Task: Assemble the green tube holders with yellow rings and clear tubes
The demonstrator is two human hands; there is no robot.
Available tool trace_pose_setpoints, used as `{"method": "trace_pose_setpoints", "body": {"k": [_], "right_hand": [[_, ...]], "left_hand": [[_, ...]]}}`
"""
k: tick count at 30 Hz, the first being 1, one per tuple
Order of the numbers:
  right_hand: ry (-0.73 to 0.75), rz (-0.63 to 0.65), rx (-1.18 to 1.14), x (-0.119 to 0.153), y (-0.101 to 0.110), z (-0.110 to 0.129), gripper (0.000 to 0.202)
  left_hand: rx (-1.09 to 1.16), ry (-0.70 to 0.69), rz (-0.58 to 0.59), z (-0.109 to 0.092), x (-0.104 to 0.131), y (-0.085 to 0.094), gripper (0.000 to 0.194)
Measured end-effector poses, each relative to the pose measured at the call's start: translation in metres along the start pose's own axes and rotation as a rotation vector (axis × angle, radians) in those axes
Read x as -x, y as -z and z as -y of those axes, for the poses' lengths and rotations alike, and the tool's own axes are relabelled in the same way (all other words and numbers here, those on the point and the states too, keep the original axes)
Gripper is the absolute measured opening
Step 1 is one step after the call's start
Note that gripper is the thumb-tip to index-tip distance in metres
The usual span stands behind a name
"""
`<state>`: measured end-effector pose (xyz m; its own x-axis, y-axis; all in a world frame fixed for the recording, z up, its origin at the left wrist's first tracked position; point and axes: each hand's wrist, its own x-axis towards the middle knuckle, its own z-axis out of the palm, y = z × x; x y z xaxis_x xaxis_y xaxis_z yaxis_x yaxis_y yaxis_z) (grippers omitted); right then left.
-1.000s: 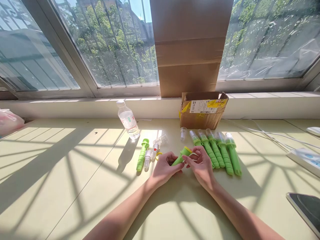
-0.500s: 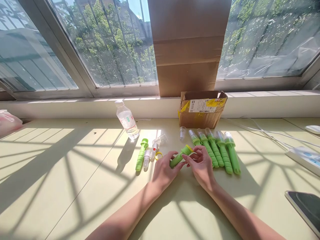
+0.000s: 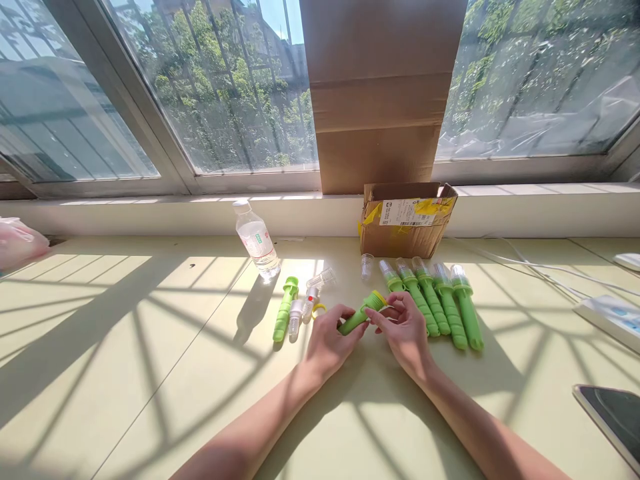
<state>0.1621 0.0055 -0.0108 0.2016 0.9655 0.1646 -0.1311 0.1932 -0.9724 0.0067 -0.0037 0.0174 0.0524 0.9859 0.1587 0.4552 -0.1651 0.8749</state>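
Note:
My left hand (image 3: 327, 337) is closed around a green plastic tube-shaped handle (image 3: 354, 323), which is tilted with its wide end up and to the right. At that wide end sits a yellow ring (image 3: 381, 298). My right hand (image 3: 404, 330) pinches the ring's edge, its thumb lying against the handle's collar. Left of my hands lie another green handle (image 3: 285, 312), a small clear-and-white plastic piece (image 3: 295, 320), a similar piece with a red dot (image 3: 311, 300), a loose yellow ring (image 3: 319, 310) and a clear ribbed cap (image 3: 323, 277).
Several green handles with clear caps (image 3: 453, 313) lie in a row at right. Behind them stand a clear cup-shaped cap (image 3: 367, 267) and a cardboard box (image 3: 400, 233). A water bottle (image 3: 257, 243) stands back left. A phone (image 3: 610, 417) and a power strip (image 3: 610, 323) lie far right.
The view has shifted very slightly. Both hands keep nearly the same hold on the green handle and its yellow ring; nothing else has visibly moved.

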Motion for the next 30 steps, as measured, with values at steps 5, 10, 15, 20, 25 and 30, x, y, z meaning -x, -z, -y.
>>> {"method": "trace_pose_setpoints", "body": {"k": [5,10,15,20,25,30], "right_hand": [[-0.03,0.005,0.016,-0.003,0.0,-0.002,0.051],[-0.036,0.027,0.034,-0.003,0.001,-0.002,0.052],[-0.034,0.03,0.032,-0.003,0.001,-0.002,0.053],[-0.011,0.039,0.023,-0.002,0.001,0.0,0.05],[0.011,0.061,0.016,-0.001,0.001,0.0,0.045],[0.013,0.08,0.02,-0.001,0.002,-0.001,0.045]], "left_hand": [[0.044,0.078,0.029,0.002,-0.006,0.001,0.025],[0.066,0.122,0.053,0.001,-0.006,0.002,0.026],[0.125,0.13,0.058,0.0,-0.007,0.001,0.028],[0.202,0.143,0.088,-0.002,-0.007,0.002,0.031],[0.29,0.181,0.148,-0.004,-0.007,0.005,0.035],[0.383,0.191,0.244,-0.004,-0.008,0.011,0.041]]}}
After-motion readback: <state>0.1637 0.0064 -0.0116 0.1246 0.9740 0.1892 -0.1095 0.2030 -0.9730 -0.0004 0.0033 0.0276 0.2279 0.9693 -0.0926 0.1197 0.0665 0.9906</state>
